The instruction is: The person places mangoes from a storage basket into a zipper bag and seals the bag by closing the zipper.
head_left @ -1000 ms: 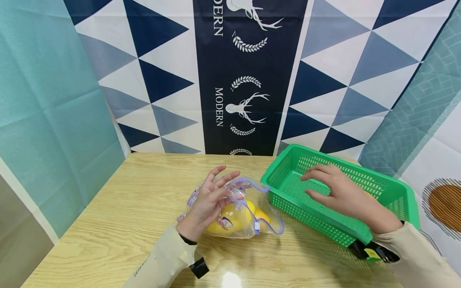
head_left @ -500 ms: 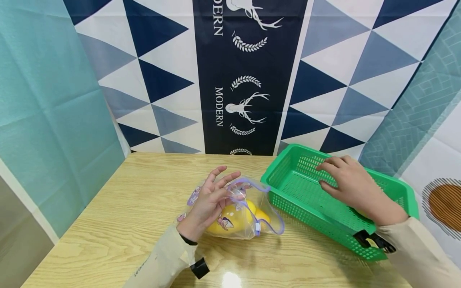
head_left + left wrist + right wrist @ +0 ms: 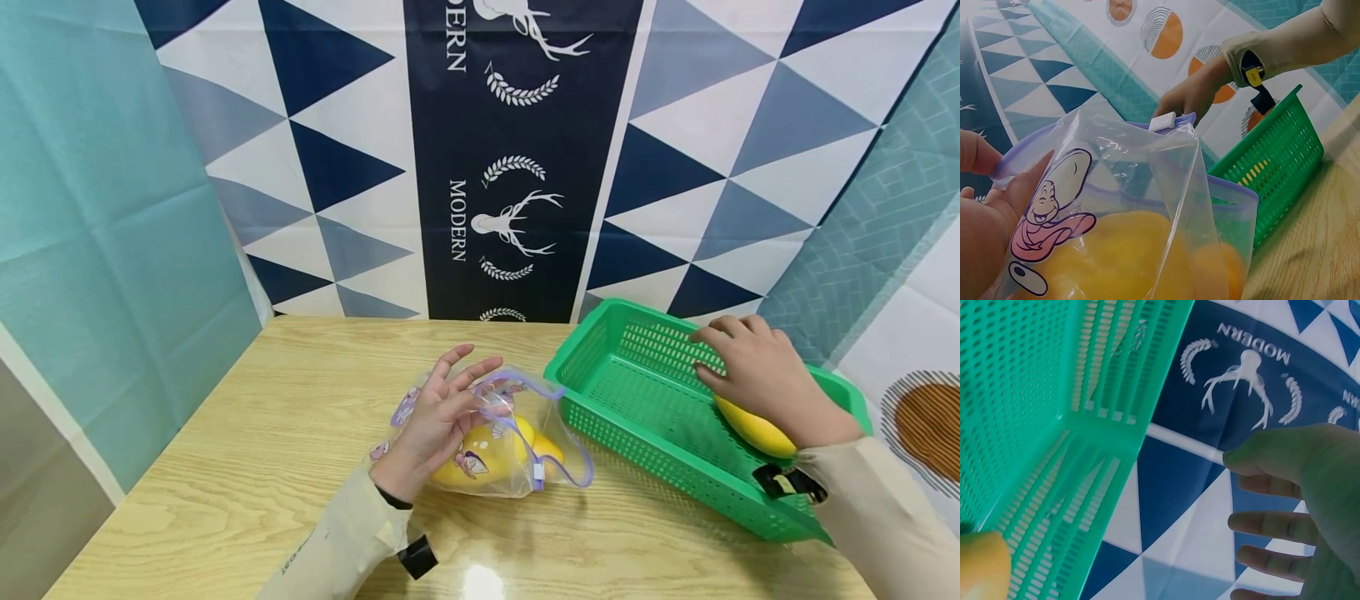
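Right, my left hand [image 3: 438,425] pinches the clear slider bag [image 3: 474,468] by its rim; my right hand [image 3: 761,375], loosely curled, holds nothing above the green basket [image 3: 637,454]; its yellow fruit [image 3: 759,431] wants cupping mid-body.
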`<state>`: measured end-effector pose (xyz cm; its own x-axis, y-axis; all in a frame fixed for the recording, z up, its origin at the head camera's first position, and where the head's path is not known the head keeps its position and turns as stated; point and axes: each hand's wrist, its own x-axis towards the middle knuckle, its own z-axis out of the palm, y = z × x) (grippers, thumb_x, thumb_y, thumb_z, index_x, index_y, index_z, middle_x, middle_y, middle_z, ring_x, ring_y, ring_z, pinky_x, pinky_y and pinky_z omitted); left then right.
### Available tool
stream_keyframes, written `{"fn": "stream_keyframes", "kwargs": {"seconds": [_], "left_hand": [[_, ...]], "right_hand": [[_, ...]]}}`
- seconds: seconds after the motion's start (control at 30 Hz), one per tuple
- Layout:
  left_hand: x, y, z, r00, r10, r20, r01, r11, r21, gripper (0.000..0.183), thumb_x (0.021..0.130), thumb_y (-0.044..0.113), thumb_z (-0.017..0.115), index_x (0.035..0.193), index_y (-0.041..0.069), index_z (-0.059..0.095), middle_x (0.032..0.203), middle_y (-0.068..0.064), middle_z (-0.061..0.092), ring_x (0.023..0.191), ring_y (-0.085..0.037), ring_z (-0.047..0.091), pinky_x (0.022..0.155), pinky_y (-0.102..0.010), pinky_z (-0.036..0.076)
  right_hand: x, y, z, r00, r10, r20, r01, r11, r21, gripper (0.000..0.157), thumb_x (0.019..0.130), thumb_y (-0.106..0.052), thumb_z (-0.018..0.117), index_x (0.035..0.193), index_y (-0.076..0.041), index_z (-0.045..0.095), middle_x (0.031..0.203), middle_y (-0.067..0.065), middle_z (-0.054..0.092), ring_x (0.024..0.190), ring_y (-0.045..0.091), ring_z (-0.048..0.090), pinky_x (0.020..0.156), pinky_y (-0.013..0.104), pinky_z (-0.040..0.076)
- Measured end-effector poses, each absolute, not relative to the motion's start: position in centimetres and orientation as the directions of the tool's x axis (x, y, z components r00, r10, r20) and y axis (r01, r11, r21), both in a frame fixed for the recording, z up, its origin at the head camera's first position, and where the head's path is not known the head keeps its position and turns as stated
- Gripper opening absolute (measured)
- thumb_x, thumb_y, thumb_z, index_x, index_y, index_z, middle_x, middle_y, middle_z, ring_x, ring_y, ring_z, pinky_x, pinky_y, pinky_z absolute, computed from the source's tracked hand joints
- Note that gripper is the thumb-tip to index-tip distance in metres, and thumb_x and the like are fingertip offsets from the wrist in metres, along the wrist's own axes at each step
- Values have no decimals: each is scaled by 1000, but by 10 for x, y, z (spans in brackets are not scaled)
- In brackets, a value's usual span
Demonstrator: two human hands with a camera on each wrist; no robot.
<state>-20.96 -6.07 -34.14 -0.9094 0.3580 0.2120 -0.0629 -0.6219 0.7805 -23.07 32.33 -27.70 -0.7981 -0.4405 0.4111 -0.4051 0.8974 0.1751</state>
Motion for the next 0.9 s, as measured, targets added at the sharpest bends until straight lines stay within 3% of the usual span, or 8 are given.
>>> {"fn": "stream_keyframes", "kwargs": {"seconds": [0.23, 0.47, 0.9], "left_hand": [[-210, -61, -342, -908, 364, 208, -69, -620, 782, 60, 91, -14, 41, 142, 13, 25, 135, -10, 53, 114, -20, 63, 88, -33, 57], [-211, -60, -343, -907, 363, 212, -64, -617, 784, 60, 91, -14, 41, 143, 13, 25, 134, -9, 54, 114, -20, 63, 89, -34, 57], [-210, -59, -344, -906, 361, 219, -62, -626, 778, 59, 91, -14, 40, 141, 14, 27, 131, -7, 55, 114, -19, 63, 88, -32, 57]], "right_hand": [[-236, 341, -279, -898, -333, 288, -316, 943, 106, 38, 87, -16, 71, 119, 3, 62, 116, 30, 55, 100, 53, 46, 68, 61, 42], [-241, 351, -283, -919, -300, 257, -284, 954, 98, 40, 88, -17, 69, 121, 4, 61, 115, 32, 56, 103, 57, 45, 71, 65, 42], [-244, 380, -302, -990, -131, 47, -129, 991, 47, 68, 89, -26, 69, 135, 15, 40, 122, 44, 40, 105, 65, 36, 75, 72, 38]]}}
